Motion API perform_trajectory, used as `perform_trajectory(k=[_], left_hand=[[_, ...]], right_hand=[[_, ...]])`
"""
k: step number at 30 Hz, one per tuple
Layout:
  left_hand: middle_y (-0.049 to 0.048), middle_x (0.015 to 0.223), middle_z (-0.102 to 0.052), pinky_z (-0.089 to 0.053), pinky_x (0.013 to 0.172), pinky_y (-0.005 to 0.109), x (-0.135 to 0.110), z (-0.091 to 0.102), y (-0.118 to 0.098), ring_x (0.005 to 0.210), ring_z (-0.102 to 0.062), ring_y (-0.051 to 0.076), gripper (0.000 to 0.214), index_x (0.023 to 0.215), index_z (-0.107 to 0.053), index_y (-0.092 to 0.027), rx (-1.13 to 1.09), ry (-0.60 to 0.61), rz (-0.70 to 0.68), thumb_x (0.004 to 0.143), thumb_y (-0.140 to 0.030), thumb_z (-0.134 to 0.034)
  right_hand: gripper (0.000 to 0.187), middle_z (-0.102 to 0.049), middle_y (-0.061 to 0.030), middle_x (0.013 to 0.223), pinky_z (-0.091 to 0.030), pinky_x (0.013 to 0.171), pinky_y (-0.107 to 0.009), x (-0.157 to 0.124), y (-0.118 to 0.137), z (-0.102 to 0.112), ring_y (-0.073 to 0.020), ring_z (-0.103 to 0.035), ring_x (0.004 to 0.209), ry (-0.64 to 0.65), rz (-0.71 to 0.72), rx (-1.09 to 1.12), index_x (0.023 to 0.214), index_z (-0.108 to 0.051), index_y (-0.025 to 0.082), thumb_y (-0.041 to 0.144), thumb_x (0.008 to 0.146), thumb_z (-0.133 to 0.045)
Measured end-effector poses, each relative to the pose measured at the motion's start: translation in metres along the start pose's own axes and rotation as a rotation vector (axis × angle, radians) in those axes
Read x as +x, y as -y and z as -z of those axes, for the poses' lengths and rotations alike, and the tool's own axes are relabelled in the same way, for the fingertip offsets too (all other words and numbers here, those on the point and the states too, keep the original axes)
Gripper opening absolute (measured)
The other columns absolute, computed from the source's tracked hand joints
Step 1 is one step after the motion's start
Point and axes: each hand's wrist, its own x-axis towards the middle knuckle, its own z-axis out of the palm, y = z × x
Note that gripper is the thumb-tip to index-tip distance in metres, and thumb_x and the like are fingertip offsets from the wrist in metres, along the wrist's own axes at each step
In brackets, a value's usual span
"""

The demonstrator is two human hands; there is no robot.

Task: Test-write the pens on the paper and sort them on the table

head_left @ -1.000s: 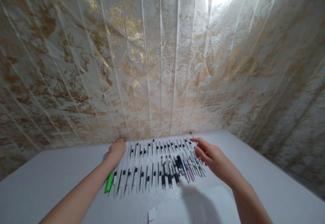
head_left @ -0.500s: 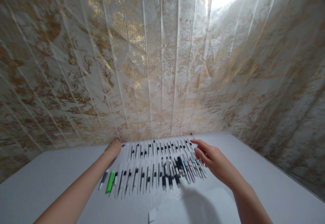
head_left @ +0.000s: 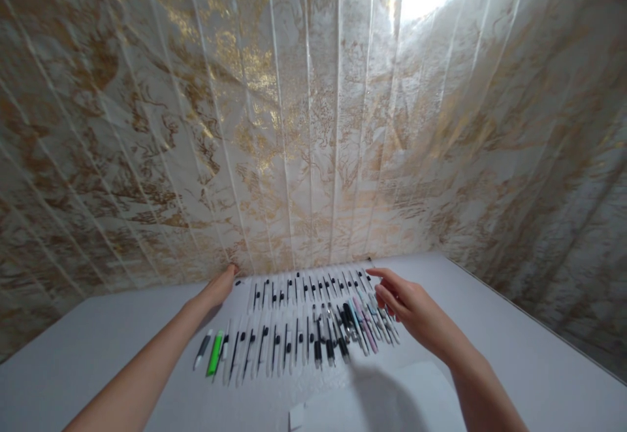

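Note:
My left hand point(head_left: 221, 285) reaches to the far edge of the table, against the patterned curtain; its fingers are blurred and partly hidden. Beside it lies a small black piece point(head_left: 238, 282). My right hand point(head_left: 406, 300) hovers at the right end of the back row of clear pens point(head_left: 313, 285), index finger stretched out and the others loosely bent, with nothing visible in it. Nearer to me runs a front row of clear pens point(head_left: 264, 347) with black parts. Black-gripped pens point(head_left: 330, 347) and pastel pens point(head_left: 365, 324) lie close together at its right.
A green highlighter-like stick point(head_left: 214, 353) and a grey-and-white pen point(head_left: 202, 350) lie at the left end of the front row. A white sheet or lid point(head_left: 392, 399) is at the near edge, under a shadow. The curtain point(head_left: 304, 157) rises behind the white table point(head_left: 504, 334).
My left hand has turned slightly, its fingers now showing against the curtain. My right hand stays almost where it was. The view has shifted a little.

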Motion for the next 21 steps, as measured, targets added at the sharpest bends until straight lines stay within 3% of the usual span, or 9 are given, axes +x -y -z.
perform_trajectory(k=[10, 21], left_hand=[[0.0076, 0.119, -0.060, -0.051, 0.087, 0.044, 0.000, -0.019, -0.016, 0.103, -0.061, 0.023, 0.029, 0.117, -0.057, -0.016, 0.161, -0.015, -0.011, 0.092, -0.031, -0.058], [0.0068, 0.113, -0.062, -0.053, 0.082, 0.041, -0.009, -0.009, -0.026, 0.095, -0.063, 0.020, 0.028, 0.116, -0.057, -0.016, 0.095, 0.029, 0.028, 0.092, -0.032, -0.057]], right_hand=[[0.041, -0.063, -0.0026, 0.069, -0.043, 0.058, -0.028, 0.001, -0.002, -0.002, -0.0175, -0.056, 0.060, 0.009, -0.006, 0.002, 0.121, -0.055, 0.016, 0.037, 0.093, -0.034], [0.037, -0.064, -0.0020, 0.069, -0.042, 0.058, -0.027, 0.000, -0.003, -0.005, -0.0174, -0.058, 0.062, 0.010, 0.006, 0.014, 0.119, -0.056, 0.018, 0.035, 0.093, -0.036]])
